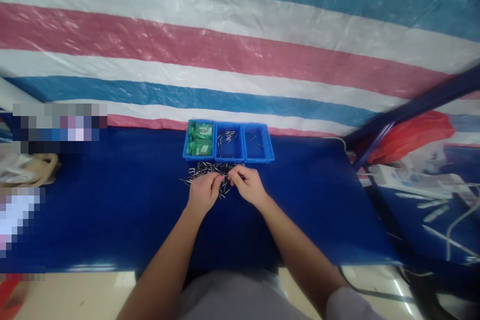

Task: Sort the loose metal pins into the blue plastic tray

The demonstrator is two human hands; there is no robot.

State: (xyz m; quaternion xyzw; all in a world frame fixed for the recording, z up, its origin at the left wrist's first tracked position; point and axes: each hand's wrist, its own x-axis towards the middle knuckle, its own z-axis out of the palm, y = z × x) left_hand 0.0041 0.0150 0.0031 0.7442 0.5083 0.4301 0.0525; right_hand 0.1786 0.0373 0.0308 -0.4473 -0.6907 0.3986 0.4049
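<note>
A pile of thin dark and silvery metal pieces (202, 166) lies on the blue table, just in front of three joined blue bins. My left hand (204, 191) is over the left part of the pile, its fingers closed in a pinch. Facing it, my right hand (247, 185) is pinched too, its fingertips close to the left ones. Whatever is between the fingertips is too small to make out. Green packets (202, 131) fill the left bin, several thin metal pieces (227, 136) lie in the middle bin (229, 157), and a few sit in the right bin (258, 157).
A striped plastic sheet (225, 52) hangs behind the blue table (120, 210). At the right are a dark metal post (375, 145), a red bag (423, 132) and a white power strip (408, 180) with cables. A tan basket (48, 170) stands at the left edge.
</note>
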